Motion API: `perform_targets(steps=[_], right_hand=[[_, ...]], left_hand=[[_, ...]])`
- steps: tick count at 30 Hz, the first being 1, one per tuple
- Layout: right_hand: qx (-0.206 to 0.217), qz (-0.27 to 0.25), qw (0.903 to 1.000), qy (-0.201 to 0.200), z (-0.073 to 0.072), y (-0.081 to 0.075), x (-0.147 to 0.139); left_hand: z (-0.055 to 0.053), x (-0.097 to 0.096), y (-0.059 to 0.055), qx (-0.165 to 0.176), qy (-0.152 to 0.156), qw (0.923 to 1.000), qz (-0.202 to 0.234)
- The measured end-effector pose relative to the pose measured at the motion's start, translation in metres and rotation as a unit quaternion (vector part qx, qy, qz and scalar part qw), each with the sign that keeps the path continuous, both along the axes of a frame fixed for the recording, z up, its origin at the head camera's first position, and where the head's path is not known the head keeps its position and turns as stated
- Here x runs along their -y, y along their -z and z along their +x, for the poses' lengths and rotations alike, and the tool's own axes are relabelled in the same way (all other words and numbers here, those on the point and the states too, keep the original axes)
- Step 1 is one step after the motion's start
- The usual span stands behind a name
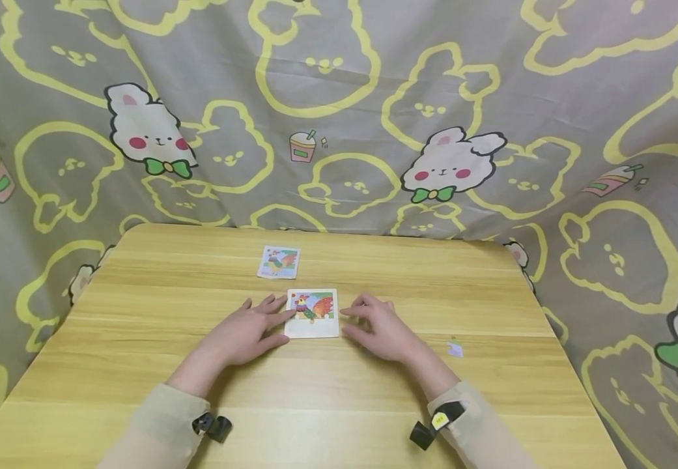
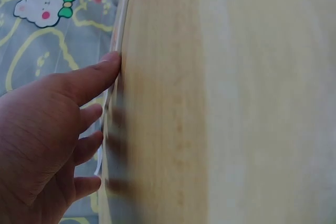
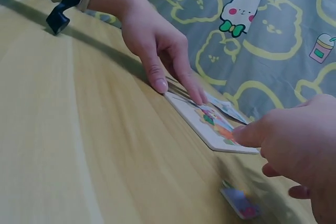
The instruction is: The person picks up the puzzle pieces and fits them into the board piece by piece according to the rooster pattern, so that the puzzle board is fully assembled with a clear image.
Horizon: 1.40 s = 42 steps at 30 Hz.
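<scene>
The left hand [image 1: 249,331], fingers outstretched, should brace the puzzle [image 1: 314,314] lightly while the right hand [image 1: 381,330], apparently grasping nothing, presses gently

Beige sleeves [image 1: 159,426] carry black wrist mounts [image 1: 219,429], the right one bearing a yellow-and-white label [image 1: 440,420].

Two hands [image 1: 249,331] [image 1: 381,327], two pictures [image 1: 279,262] [image 1: 317,309], one piece [image 1: 454,350]

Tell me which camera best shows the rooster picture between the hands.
The head view, showing nearly all the rooster picture from above. The right wrist view shows it slanted, partly hidden by the left hand and right hand; the left wrist view, just a thin edge.
</scene>
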State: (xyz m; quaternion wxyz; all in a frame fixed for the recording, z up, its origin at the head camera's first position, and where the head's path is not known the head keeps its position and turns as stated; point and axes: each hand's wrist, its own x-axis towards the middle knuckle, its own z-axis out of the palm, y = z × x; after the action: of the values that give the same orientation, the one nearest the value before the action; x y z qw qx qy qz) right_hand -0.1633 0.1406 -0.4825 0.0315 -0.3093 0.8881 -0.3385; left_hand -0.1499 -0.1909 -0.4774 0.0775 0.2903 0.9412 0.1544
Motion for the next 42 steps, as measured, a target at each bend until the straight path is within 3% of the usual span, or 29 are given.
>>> perform_targets(steps=[8,14,27,42], right_hand=[[0.006,-0.002,1.0000,0.004,0.015,-0.001,-0.028],[-0.007,0.028,0.9993,0.025,0.024,0.004,-0.044],[-0.013,0.054,0.9960,0.069,0.037,0.009,-0.053],[0.005,0.001,0.9996,0.027,0.042,0.018,-0.051]], left_hand=[[-0.002,0.001,0.001,0.004,0.008,0.9999,-0.007],[-0.004,-0.002,0.000,0.011,0.004,0.9999,-0.008],[-0.007,-0.006,-0.005,0.032,-0.005,0.9993,-0.017],[-0.008,-0.006,-0.004,0.045,-0.010,0.9989,-0.009]])
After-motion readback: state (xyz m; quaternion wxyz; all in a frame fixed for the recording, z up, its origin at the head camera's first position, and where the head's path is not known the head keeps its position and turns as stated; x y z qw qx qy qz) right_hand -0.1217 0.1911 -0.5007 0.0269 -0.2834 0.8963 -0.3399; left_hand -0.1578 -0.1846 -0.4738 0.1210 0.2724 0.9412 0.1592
